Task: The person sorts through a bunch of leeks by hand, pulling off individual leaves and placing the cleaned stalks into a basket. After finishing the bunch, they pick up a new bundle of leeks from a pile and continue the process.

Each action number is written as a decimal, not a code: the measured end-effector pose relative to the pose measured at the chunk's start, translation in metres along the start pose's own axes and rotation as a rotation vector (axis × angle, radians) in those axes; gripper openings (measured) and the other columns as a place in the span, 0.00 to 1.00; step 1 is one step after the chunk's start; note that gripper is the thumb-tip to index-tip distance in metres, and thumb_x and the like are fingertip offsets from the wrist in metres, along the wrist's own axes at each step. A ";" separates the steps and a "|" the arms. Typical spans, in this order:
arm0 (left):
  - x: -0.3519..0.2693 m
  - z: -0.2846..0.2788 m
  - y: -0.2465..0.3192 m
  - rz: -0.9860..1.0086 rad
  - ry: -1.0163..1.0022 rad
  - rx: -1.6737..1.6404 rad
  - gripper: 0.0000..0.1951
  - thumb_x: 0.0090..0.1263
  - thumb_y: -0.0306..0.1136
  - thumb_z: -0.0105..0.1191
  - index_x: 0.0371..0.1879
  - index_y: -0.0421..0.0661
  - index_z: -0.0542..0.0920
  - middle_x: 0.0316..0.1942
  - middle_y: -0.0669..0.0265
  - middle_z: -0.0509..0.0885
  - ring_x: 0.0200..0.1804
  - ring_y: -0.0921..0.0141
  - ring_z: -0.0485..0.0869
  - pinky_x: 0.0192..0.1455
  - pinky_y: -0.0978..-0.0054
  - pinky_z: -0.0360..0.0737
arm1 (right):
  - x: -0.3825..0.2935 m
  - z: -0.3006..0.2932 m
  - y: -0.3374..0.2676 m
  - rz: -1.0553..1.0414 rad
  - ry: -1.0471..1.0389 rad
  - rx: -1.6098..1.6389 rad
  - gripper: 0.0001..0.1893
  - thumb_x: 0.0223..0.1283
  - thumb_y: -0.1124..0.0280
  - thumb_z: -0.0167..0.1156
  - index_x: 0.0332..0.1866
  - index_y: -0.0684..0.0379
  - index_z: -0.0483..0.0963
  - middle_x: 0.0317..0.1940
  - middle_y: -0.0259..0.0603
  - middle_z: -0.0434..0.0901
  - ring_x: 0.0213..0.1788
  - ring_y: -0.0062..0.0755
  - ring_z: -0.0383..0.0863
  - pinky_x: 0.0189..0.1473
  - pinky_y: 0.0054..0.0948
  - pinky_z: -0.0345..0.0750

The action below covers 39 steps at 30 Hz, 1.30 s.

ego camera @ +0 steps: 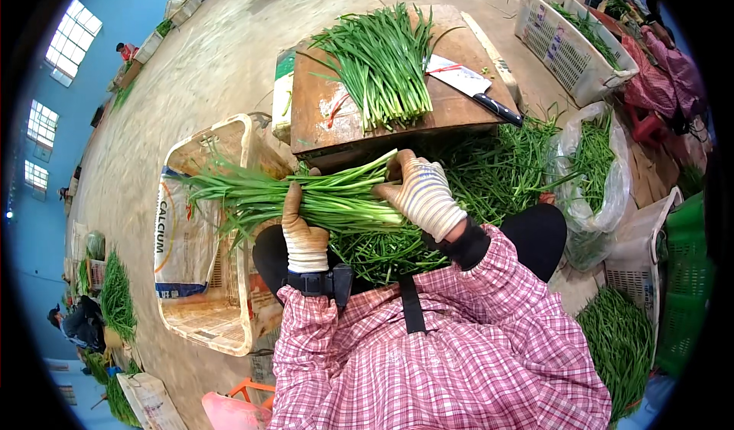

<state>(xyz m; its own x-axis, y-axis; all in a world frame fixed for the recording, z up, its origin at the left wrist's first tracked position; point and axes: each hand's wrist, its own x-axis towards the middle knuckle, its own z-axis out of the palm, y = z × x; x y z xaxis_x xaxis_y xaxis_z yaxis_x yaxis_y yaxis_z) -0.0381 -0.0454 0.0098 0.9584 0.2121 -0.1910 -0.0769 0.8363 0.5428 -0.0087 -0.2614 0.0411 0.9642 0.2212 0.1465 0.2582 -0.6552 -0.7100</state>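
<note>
A bundle of garlic chives [338, 198] lies across my lap area, its leafy tips to the left and pale stem ends to the right. My left hand [304, 223], in a stained knit glove, is wrapped around its middle with the thumb on top. At the stem ends, my gloved right hand [421, 192] pinches some stalks between thumb and fingers. Beyond them, a thick pile of cut chives [384, 69] rests on a wooden board [327, 109]. A cleaver [467, 80] with a black handle lies right of that pile, a red strip across its blade. Another red strip [338, 110] is on the board.
Loose chives [487, 166] heap below the board. At left stands a dirty plastic crate [249, 315] with a printed sack [186, 241] over its side. To the right are a clear plastic bag [619, 195] of greens, white crates [550, 46] and a person's plaid clothing [665, 80].
</note>
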 end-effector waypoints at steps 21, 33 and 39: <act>0.005 -0.015 0.014 0.064 -0.304 -0.043 0.13 0.71 0.30 0.60 0.53 0.54 0.77 0.47 0.69 0.85 0.55 0.66 0.82 0.69 0.48 0.71 | -0.008 -0.013 0.036 -0.008 -0.022 0.791 0.21 0.51 0.79 0.67 0.53 0.54 0.82 0.67 0.44 0.70 0.65 0.34 0.73 0.64 0.32 0.72; -0.014 -0.010 0.044 0.111 -0.621 0.034 0.20 0.63 0.25 0.66 0.44 0.64 0.70 0.28 0.86 0.72 0.40 0.77 0.73 0.65 0.57 0.63 | 0.001 -0.031 0.058 -0.315 0.210 0.037 0.08 0.49 0.79 0.67 0.36 0.58 0.85 0.47 0.46 0.83 0.52 0.46 0.81 0.55 0.39 0.78; -0.004 -0.016 0.056 0.176 -0.800 0.115 0.13 0.72 0.30 0.58 0.44 0.61 0.68 0.26 0.79 0.68 0.35 0.72 0.72 0.67 0.43 0.66 | -0.005 -0.043 -0.006 -0.553 0.014 0.215 0.07 0.49 0.74 0.69 0.35 0.55 0.84 0.38 0.39 0.83 0.44 0.42 0.80 0.50 0.35 0.75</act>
<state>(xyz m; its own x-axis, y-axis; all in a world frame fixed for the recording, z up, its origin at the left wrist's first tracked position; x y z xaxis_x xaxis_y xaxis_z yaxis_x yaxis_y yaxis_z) -0.0505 0.0091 0.0277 0.8443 -0.1255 0.5209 -0.2568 0.7583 0.5991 -0.0126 -0.2896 0.0740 0.6910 0.4774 0.5427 0.7059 -0.2844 -0.6487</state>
